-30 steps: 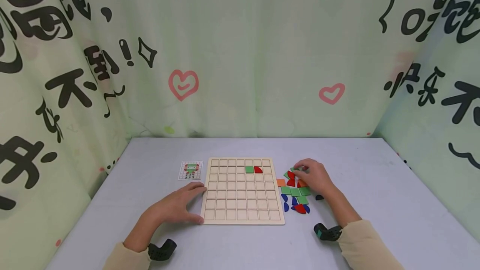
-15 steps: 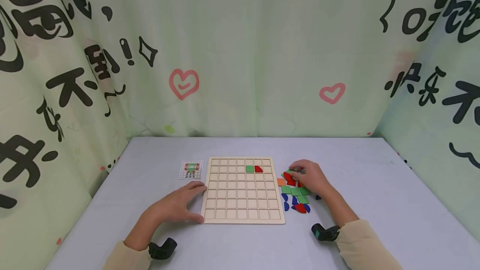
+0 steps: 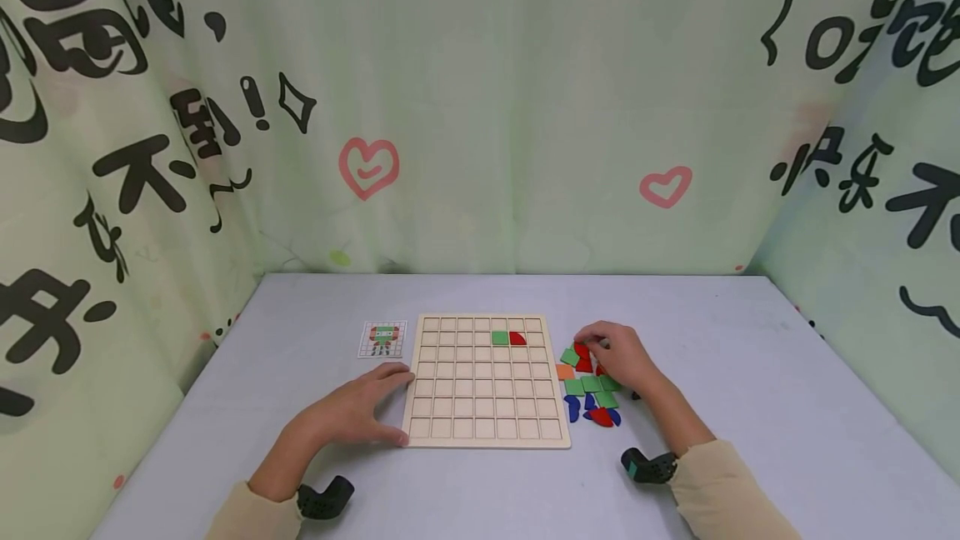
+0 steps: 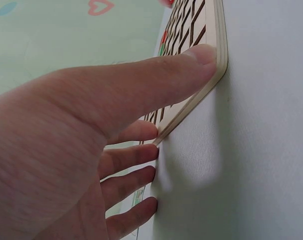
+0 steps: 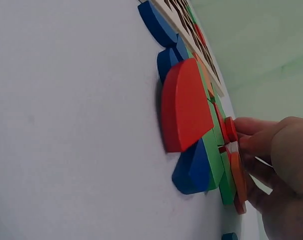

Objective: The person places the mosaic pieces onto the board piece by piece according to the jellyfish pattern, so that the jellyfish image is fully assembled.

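My left hand (image 3: 356, 408) rests at the left edge of a wooden grid board (image 3: 487, 432). Its thumb (image 4: 199, 60) lies on the near left corner, and the other fingers are spread along the side. A green square (image 3: 500, 338) and a red quarter-circle piece (image 3: 517, 339) sit side by side in the board's second row. Right of the board, my right hand (image 3: 618, 351) reaches over a heap of coloured pieces. Its thumb and fingertips pinch a red piece (image 5: 230, 129) at the far end of the heap; the palm hides some pieces.
A picture card (image 3: 382, 339) showing a small figure lies left of the board. Green squares (image 3: 591, 384), an orange piece (image 3: 565, 372), blue pieces (image 3: 573, 408) and a red rounded piece (image 5: 186, 107) lie loose by the board's right edge.
My right hand has moved slightly left over the heap. Green and blue pieces beside the board have shifted, and the fingertips are now at a red piece. My left hand stays put.
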The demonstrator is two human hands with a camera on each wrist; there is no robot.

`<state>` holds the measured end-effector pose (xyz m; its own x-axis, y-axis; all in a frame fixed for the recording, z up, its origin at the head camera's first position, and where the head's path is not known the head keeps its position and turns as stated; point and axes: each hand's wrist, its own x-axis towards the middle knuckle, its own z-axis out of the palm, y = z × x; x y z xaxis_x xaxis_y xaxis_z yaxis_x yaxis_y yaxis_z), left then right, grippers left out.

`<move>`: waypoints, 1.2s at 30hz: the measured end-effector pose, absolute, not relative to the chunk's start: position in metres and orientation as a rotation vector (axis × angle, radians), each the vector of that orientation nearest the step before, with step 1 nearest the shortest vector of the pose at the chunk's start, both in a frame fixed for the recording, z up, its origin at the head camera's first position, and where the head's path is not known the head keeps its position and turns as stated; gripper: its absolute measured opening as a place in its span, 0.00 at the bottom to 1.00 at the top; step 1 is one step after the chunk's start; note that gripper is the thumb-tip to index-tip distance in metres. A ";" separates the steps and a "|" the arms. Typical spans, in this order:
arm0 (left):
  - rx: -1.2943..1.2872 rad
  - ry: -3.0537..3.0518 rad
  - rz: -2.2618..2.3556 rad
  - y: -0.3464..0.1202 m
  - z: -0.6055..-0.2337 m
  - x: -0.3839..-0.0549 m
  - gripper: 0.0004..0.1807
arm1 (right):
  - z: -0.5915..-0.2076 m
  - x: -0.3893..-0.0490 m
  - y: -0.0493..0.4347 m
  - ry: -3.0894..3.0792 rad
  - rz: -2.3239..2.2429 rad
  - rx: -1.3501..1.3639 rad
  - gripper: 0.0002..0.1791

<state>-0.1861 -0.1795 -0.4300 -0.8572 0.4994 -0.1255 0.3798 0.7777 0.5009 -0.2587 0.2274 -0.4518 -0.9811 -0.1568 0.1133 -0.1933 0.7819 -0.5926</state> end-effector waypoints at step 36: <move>0.683 2.717 0.691 -0.181 -0.433 -0.188 0.47 | -0.448 -0.265 0.240 -2.922 0.996 0.201 0.14</move>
<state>-0.1880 -0.1809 -0.4334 -0.8571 0.4993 -0.1267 0.3780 0.7768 0.5037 -0.2646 0.2405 -0.4480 -0.9904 -0.1070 0.0870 -0.1378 0.7845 -0.6046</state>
